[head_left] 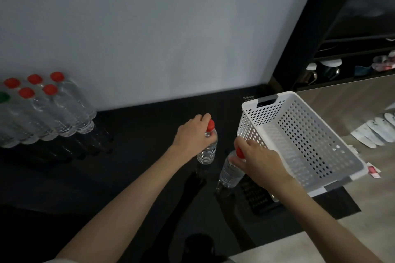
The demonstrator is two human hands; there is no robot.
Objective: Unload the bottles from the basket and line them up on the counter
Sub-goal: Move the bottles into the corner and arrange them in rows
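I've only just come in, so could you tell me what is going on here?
A person is unloading bottles. The left hand grips a red-capped bottle at its neck, the right hand a second bottle, both low over the dark counter. The white basket beside them looks empty. Several other bottles stand by the wall, left.

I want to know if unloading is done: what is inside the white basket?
No bottles show inside the white basket; only its perforated floor and walls are visible. The right hand, gripping a red-capped bottle, covers the near left corner, so that bit is unseen.
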